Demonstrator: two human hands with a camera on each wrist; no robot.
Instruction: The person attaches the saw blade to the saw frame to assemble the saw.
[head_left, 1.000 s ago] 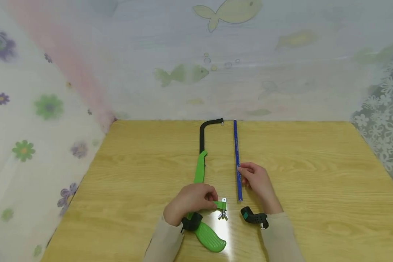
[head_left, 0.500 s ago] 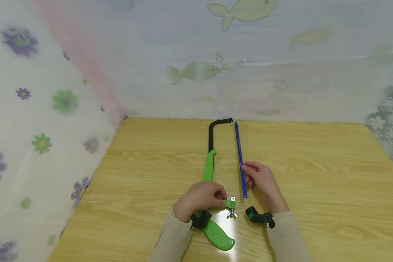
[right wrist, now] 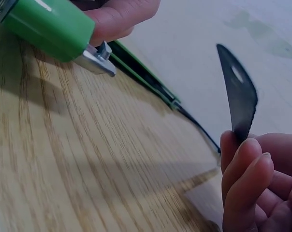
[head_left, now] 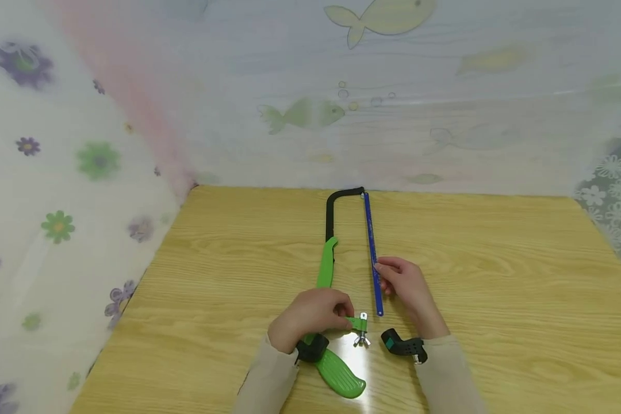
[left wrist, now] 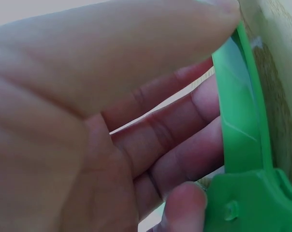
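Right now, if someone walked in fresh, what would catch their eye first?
Probably the bright green and black saw frame, stretching up near the middle of the wooden table, its green bracket in the left grip. Next, the narrow blue blade to its right, pinched in the right grip, its far end close by the frame's black hooked tip. Pale fish decorate the wall behind.

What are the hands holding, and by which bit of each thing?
The right hand pinches the blade near the middle of its length. The left hand holds the saw by its short green arm, beside the wing nut.
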